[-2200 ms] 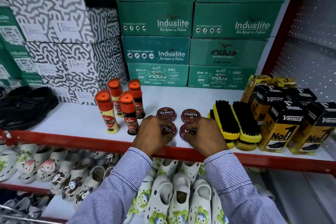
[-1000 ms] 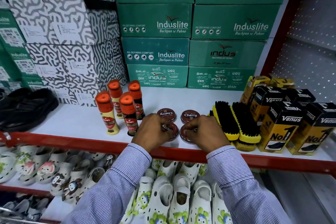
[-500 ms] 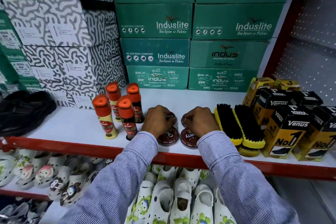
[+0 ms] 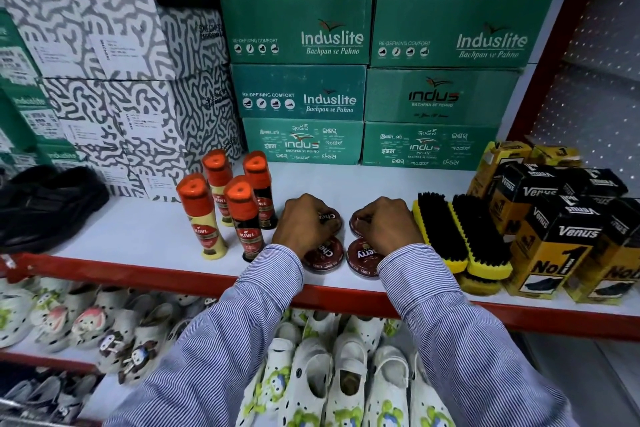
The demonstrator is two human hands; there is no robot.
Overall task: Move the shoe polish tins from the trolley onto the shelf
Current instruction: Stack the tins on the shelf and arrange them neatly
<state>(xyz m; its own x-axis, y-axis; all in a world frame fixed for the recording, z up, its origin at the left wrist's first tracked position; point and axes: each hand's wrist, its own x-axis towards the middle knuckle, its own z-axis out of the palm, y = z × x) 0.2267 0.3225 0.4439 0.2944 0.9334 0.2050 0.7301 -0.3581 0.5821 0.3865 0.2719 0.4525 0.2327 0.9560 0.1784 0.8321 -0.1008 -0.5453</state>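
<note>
Fingers [image 4: 323,222] of the left hand [image 4: 303,225] curl down over the back-left tin [image 4: 330,218], and the right hand [image 4: 384,225] is bunched the same way on the back-right tin [image 4: 356,222]. Both hands have gone deeper onto the shelf [image 4: 145,232]: a couple of seconds ago they were working the front pair by the red lip, and now they sit one row back. Whether they grip or just press and nudge, I cannot tell; the fingertips are hidden.

That leaves the front-left tin [image 4: 323,256] and front-right tin [image 4: 363,258] uncovered at 6 o'clock of the hands, side by side and almost touching, just inside the edge. So four tins are on the shelf in a two-by-two block, and this looks like final squaring-up.

The tins are flat, round, dark maroon with a "Cherry" lid label, lying lid-up. Kiwi bottles [image 4: 242,218] stand at 9 o'clock, yellow brushes [image 4: 460,236] at 3 o'clock.
</note>
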